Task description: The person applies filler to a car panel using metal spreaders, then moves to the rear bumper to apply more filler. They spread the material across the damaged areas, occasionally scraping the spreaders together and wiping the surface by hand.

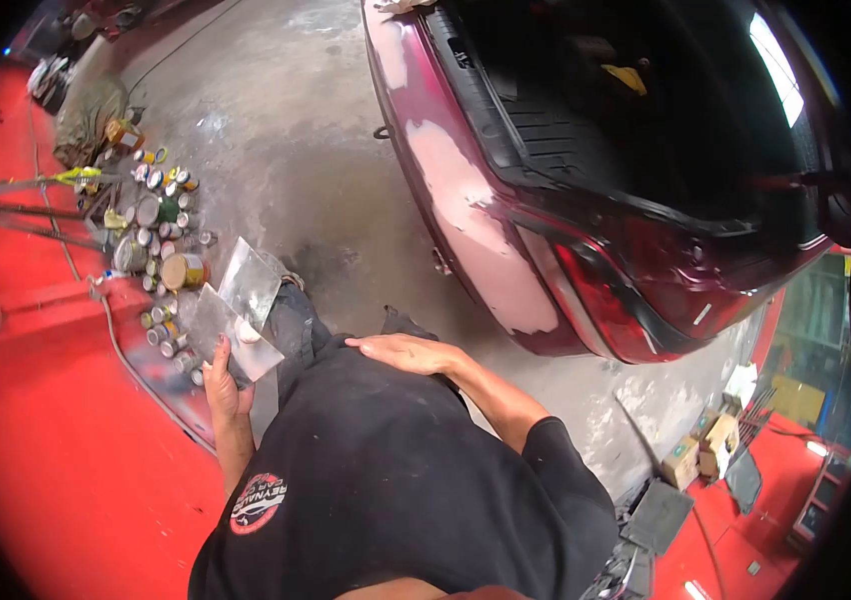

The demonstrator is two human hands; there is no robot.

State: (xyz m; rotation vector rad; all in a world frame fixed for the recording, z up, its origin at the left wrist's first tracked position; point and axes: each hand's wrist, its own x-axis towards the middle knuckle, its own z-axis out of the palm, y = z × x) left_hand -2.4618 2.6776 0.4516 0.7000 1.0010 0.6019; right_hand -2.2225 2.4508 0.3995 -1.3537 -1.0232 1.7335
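My left hand [225,385] is closed on the lower edge of a flat, greyish see-through sheet [214,318], thumb on its face. A small white dab [247,331] sits on that sheet. Behind it, a second similar sheet [251,283] sticks up at an angle, overlapping the first in this view. My right hand [401,352] lies flat against the front of my black shirt [386,450] at the waist, fingers stretched out, with nothing visible in it. Ahead to the right stands a maroon car [546,262], with dull pinkish patches [451,195] along its rear bumper.
Many cans [184,271] crowd the floor by the red wall [36,420] on the left, near a metal stand [41,208]. The car's rear is open over a black cargo area [556,120]. Boxes [683,462] and a dark panel [658,517] are at lower right.
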